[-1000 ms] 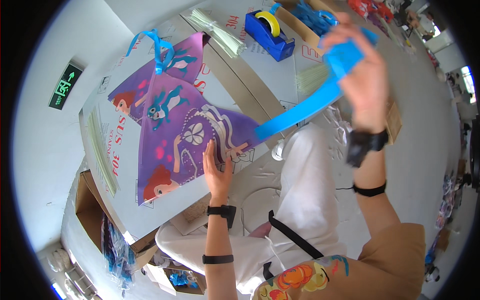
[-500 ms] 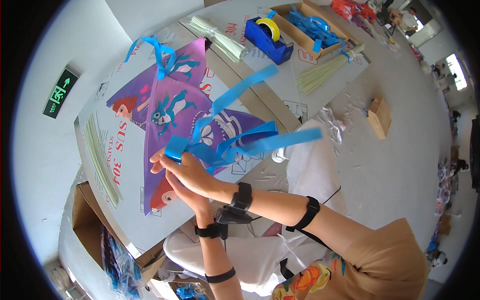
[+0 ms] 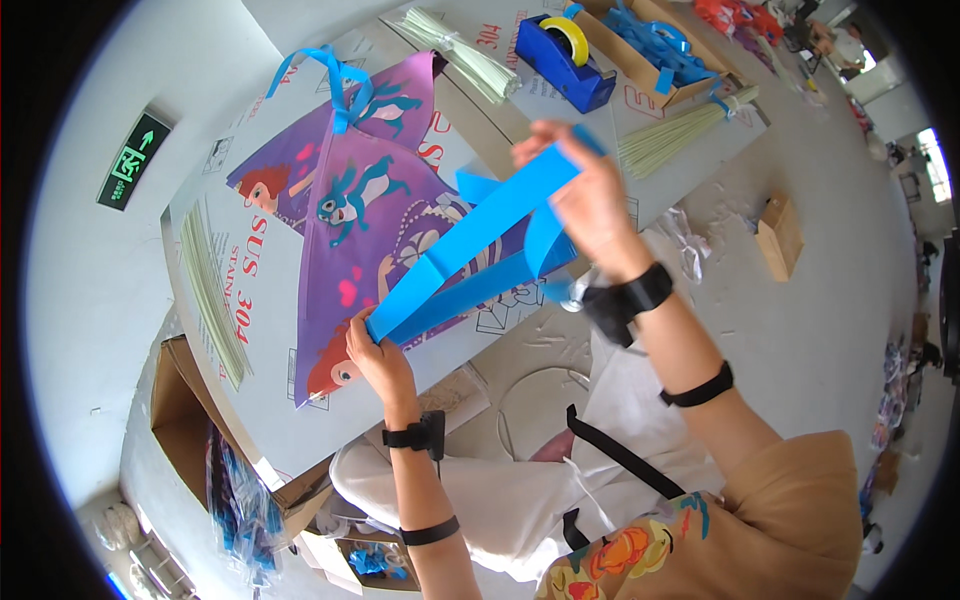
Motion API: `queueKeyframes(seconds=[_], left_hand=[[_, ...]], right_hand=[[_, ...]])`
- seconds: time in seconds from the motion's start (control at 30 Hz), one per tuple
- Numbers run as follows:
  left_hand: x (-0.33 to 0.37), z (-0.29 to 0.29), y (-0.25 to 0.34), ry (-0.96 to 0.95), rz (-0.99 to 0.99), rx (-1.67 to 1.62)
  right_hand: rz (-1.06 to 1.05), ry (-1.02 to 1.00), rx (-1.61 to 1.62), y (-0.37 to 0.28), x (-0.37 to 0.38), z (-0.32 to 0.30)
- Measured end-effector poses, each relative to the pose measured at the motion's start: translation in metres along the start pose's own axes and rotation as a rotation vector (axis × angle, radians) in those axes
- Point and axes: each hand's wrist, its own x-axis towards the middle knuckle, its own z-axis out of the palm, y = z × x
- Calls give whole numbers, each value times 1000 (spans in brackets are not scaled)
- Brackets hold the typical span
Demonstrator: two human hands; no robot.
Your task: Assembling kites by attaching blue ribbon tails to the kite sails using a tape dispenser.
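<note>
Blue ribbon strips (image 3: 470,250) stretch in the air above the purple kite (image 3: 370,230) on the cardboard-covered table (image 3: 230,330), pulled taut between your two hands. Your left hand (image 3: 375,355) pinches the low ends together at the kite's lower edge; your right hand (image 3: 590,195) is closed around the folded upper ends, raised near the blue tape dispenser (image 3: 565,50). The strips look thin, light and limp — likely to twist, crease or slip through a loose grip. Hold them flat near the ends, thumb on top — not mid-span.
</note>
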Motion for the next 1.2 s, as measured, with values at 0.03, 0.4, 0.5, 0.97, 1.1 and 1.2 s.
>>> queueKeyframes(seconds=[0.03,0.4,0.5,0.97,1.1,1.2], left_hand=[[1,1,1,-2,0,-3],[-2,-4,-14,-53,332,487],[-4,-5,-15,-67,287,467],[-10,-3,-14,8,189,603],[-10,-7,-20,-21,174,550],[-8,-6,-11,-43,192,345]], right_hand=[[-51,-13,-31,-24,4,-11],[-124,163,-246,-98,-4,-111],[-84,298,-389,-56,-19,-133],[-168,505,-443,20,-22,-142],[-168,489,-447,30,-24,-149],[-178,463,-440,30,-23,-151]])
